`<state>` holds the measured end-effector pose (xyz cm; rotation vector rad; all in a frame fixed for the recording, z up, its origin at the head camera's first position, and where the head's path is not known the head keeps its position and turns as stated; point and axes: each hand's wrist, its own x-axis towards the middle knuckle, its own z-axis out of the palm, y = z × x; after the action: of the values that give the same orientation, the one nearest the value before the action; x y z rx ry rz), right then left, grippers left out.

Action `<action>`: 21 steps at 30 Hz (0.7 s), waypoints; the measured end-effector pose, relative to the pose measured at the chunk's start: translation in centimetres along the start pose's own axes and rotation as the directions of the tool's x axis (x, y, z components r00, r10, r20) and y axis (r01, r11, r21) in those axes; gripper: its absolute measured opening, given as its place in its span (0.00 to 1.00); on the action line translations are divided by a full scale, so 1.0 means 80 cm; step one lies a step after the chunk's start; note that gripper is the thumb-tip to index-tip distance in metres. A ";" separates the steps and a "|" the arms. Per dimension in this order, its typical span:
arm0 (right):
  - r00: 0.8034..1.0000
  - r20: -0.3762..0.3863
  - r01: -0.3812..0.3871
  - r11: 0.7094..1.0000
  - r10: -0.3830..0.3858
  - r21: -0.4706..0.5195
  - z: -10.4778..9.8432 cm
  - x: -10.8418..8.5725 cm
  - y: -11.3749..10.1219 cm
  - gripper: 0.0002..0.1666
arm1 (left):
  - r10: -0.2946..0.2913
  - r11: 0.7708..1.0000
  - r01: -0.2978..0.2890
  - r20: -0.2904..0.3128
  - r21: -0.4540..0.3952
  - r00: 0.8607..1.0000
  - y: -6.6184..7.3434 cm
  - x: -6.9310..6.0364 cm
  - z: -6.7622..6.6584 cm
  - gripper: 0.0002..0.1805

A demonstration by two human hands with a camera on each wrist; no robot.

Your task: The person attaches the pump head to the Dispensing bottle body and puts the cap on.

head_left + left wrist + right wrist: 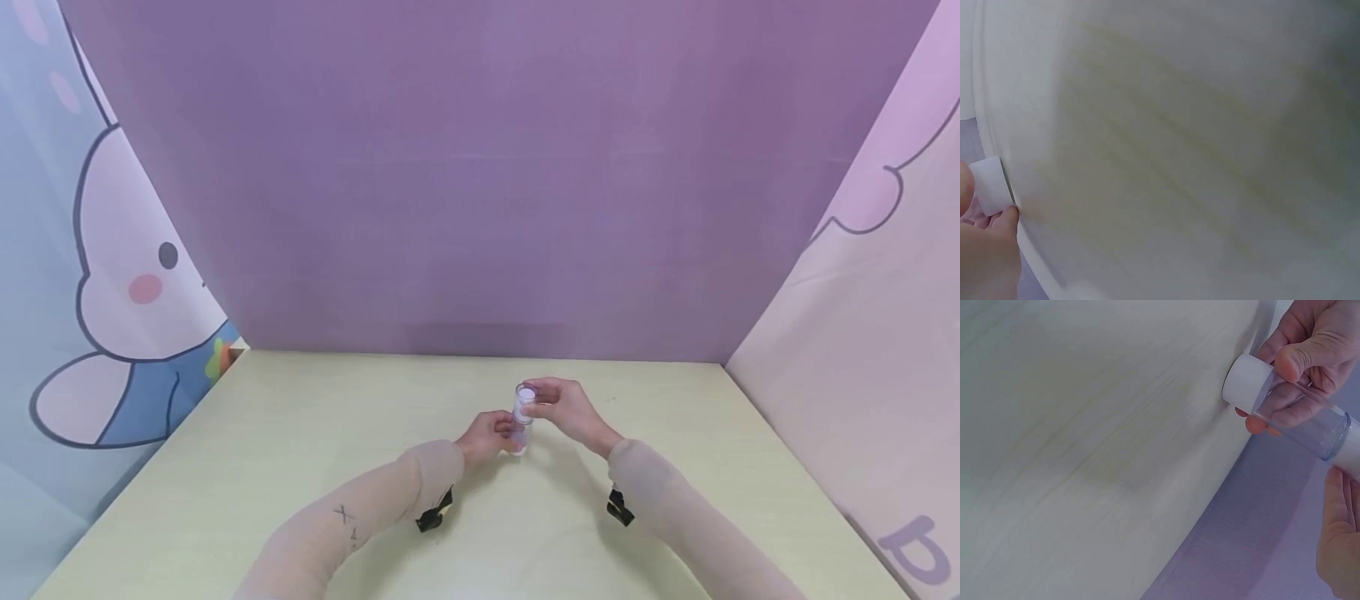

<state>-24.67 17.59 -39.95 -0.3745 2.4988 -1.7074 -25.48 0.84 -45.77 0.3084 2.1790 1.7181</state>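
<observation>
Two clear cylindrical containers stand one on the other on the table. The lower container [1304, 422] is see-through, with a white bottom end [1247, 384] on or just above the tabletop. My left hand [486, 437] curls its thumb and fingers round it from the left. On top sits the upper container [524, 406], clear-rimmed with a white part inside. My right hand [572, 410] pinches it from the right. In the right wrist view, its white part [1350, 450] meets the lower container's rim and is cut off by the frame. A white end [991, 185] shows beside the left hand [988, 256] in the left wrist view.
The pale yellow table [337, 400] spreads around both hands. A purple panel [487, 183] rises behind its far edge. Printed cloths hang at the sides, with a cartoon figure [142, 250] on the left. Both forearms wear pale sleeves [360, 508] with black straps [435, 512].
</observation>
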 end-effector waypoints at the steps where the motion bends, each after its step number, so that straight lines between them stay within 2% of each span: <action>1: 1.000 0.003 0.005 1.000 -0.005 -0.001 0.000 0.000 0.000 0.27 | 0.002 1.000 -0.002 0.000 0.001 1.000 0.000 0.000 0.000 0.21; 8: 1.000 -0.001 0.025 1.000 -0.025 -0.010 0.001 0.000 -0.005 0.27 | -0.004 1.000 0.004 -0.013 -0.001 1.000 -0.002 0.003 0.002 0.19; 21: 1.000 -0.027 0.007 1.000 -0.007 0.000 0.007 0.001 0.000 0.28 | -0.011 1.000 0.011 -0.023 0.013 1.000 -0.001 0.003 0.000 0.21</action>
<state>-24.58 17.07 -40.14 -0.3632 2.5189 -1.7273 -25.71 0.89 -45.87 0.2804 2.2048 1.7103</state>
